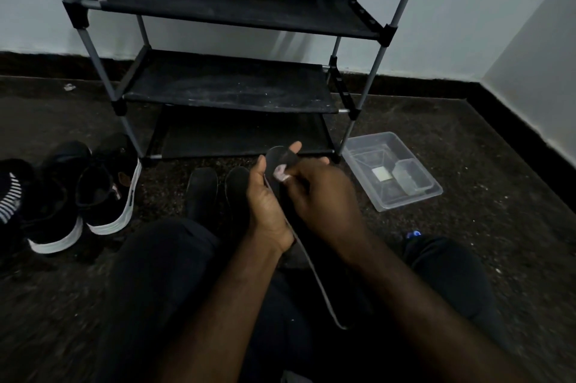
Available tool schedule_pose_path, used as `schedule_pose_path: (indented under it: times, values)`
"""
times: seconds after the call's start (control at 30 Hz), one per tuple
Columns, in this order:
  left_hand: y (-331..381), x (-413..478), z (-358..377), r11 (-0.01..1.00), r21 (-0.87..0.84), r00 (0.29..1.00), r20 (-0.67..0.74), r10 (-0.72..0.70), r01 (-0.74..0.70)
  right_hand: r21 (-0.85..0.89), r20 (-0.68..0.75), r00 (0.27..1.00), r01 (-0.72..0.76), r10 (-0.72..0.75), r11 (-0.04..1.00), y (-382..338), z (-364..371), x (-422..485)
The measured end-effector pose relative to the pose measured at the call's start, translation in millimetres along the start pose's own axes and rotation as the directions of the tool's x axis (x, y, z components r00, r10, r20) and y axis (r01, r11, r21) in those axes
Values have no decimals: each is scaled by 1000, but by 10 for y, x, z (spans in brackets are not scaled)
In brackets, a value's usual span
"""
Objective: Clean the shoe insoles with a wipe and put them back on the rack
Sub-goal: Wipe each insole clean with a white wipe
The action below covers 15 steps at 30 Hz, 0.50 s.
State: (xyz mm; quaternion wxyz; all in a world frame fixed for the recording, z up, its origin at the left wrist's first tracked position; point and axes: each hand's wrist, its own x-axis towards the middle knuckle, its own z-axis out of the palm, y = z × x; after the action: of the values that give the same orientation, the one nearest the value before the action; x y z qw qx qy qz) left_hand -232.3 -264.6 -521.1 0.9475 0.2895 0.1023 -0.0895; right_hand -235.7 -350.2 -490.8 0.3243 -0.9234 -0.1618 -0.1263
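Left hand point(268, 205) is gripping the apparently light, flexible insole point(278, 154) mid-edge before the rack point(224, 92); right hand point(324, 198) is pinching the wipe point(280, 172).

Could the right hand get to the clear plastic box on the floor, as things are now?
Probably yes. The clear plastic box lies on the floor right of the right hand, with nothing between them; but that hand pinches the wipe, so it is not free.

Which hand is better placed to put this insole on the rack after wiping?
Probably the left hand: it grips the insole, and the rack stands straight ahead. The right hand is busy pinching the wipe.
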Motion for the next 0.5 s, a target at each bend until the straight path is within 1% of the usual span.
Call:
schedule_pose_path:
  times: [0.07,0.1,0.13,0.23,0.27,0.3,0.37,0.43,0.5]
  values:
    - [-18,12,3,998,24,998,-21,51,-50,-79,-62,993,-105,101,991,126,-23,107]
    - [-25,20,-10,998,31,998,-24,63,-62,-80,-72,991,-116,111,990,148,-30,125]
    - [-31,30,-22,997,34,998,-23,64,-63,-61,-62,994,-90,87,994,134,-32,118]
    - [-25,58,-82,999,32,1000,5,22,-22,52,50,996,73,-76,996,-39,-35,-12]
    - [-21,60,-85,1000,25,1000,5,13,-13,63,76,991,107,-111,992,-65,-37,-44]
    - [-30,59,-85,1000,21,1000,7,17,-17,40,73,991,112,-115,993,-60,-36,-41]
    - [-48,57,-67,998,28,998,13,54,-55,-3,-17,999,36,-36,999,41,-28,52]
    - [-63,46,-46,996,45,997,12,72,-73,40,-98,993,-63,67,997,145,-29,139]
    - [-59,57,-52,997,51,998,14,56,-57,82,-110,991,-67,76,994,134,-7,135]
